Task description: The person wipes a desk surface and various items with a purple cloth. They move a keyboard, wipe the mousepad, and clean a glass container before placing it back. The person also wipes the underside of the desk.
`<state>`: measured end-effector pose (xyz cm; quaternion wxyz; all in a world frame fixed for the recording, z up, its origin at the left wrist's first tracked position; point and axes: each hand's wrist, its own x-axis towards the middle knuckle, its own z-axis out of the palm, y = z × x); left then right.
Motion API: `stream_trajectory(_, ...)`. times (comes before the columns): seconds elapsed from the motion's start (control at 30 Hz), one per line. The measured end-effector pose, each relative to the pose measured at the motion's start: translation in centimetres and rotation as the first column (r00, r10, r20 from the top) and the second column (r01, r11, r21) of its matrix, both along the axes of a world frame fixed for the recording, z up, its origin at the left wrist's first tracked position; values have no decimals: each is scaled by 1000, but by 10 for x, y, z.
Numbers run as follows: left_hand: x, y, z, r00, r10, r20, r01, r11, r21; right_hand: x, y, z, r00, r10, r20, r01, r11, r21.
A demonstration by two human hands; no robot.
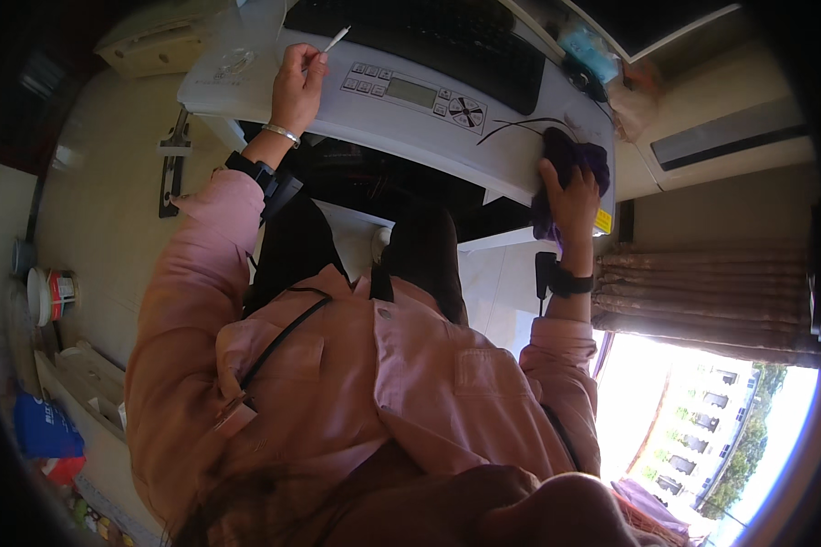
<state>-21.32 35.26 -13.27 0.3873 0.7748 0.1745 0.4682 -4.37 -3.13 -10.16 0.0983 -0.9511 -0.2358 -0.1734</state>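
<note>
In front of me stands a white machine [246, 96] with a control panel [414, 96] of buttons and a small display. My left hand [297, 85] is raised over its left part, pinching a thin white stick-like tool [337, 39] with a pale tip between thumb and fingers. The tool points up and to the right; its exact kind is unclear. At the machine's right end, my right hand [573, 198] presses on a bunched purple cloth [554, 147], fingers spread over it. A thin black cable [513, 123] lies beside the cloth on the white top.
A long black part [445, 48] runs along the machine's top, behind the panel. Clear plastic [236, 58] lies at its left end. A blue packet [588, 51] is at the back right. Below the right edge hangs a brown curtain [701, 294]. A white bucket [51, 296] stands far left.
</note>
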Motion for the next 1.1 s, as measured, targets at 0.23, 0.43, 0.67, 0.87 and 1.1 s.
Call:
stream_trajectory(0.23,5,19,-15,972,114,-203,-39,939,342,-99,140,-10,725,635,267,-684,709,169)
stream_trajectory(0.43,5,35,-32,953,131,-275,-64,969,239,-62,90,-7,870,466,162,-493,822,285)
stream_trajectory(0.67,4,28,-24,961,40,-274,5,986,164,36,-89,-18,975,-222,32,220,974,59)
stream_trajectory(0.87,8,19,-12,970,101,-223,-30,953,301,76,-183,-14,804,-533,-263,568,819,75)
stream_trajectory(1.1,7,10,-9,982,84,-169,-59,987,149,76,-138,52,846,183,-501,392,423,817)
